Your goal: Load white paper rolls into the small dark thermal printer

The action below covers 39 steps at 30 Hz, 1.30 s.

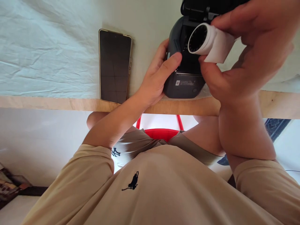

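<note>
A small dark label printer (pixel 187 84) lies on the cloth near the table's front edge, its black lid (pixel 194 7) swung up at the back. My left hand (pixel 157 73) grips the printer's left side, thumb on the rim. Between the thumb and fingers of my right hand (pixel 243 59) is a white paper roll (pixel 211 40) with a dark, hollow core. The roll is tilted over the printer's bay, and a loose flap of its paper hangs toward my right thumb. Whether the roll touches the bay, I cannot tell.
A smartphone (pixel 115 65) with a dark screen lies left of the printer. Pale green cloth (pixel 47 50) covers the table down to its bare wooden edge (pixel 47 103). A red stool or chair (pixel 161 134) shows below, between the legs.
</note>
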Motion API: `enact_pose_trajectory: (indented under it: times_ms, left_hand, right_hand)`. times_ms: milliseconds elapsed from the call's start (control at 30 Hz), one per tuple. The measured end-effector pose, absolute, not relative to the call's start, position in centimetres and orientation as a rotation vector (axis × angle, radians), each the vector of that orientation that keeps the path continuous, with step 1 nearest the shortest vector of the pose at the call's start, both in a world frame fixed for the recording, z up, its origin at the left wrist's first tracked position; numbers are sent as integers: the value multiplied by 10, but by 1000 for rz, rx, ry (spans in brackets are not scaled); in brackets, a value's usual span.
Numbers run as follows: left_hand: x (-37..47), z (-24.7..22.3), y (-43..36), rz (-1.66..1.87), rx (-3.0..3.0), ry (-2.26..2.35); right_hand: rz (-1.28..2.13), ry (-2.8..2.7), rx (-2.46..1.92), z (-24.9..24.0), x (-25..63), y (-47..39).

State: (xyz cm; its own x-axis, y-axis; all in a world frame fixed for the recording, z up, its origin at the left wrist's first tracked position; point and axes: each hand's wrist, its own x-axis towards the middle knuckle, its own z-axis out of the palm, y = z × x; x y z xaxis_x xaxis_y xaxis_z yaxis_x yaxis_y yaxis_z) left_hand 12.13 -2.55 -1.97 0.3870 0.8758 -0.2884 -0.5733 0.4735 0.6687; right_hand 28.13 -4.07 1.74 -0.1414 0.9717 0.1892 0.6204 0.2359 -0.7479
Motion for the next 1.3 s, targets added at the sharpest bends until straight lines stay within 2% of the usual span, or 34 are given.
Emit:
enact_pose_trajectory:
  times_ms: [100, 200, 567, 767, 967, 1167, 1300]
  left_hand:
    - [121, -19, -26, 969, 551, 700]
    - [119, -21, -26, 957, 626, 731]
    - [121, -19, -23, 983, 566, 743]
    - [121, -12, -23, 945, 465, 794]
    - [122, -14, -26, 1024, 472, 747]
    - [125, -8, -30, 1062, 491, 852]
    - [125, -9, -30, 1037, 496, 808]
  right_hand:
    - [441, -1920, -1576, 16, 276, -39]
    - [402, -1970, -1626, 15, 274, -37]
    - [193, -2060, -1363, 4, 278, -33]
    - [203, -2122, -1165, -6, 273, -34]
    - [342, -2033, -1212, -3, 269, -36]
    - [568, -1790, -1459, 8, 264, -37]
    - [675, -1830, -1372, 3, 266, -34]
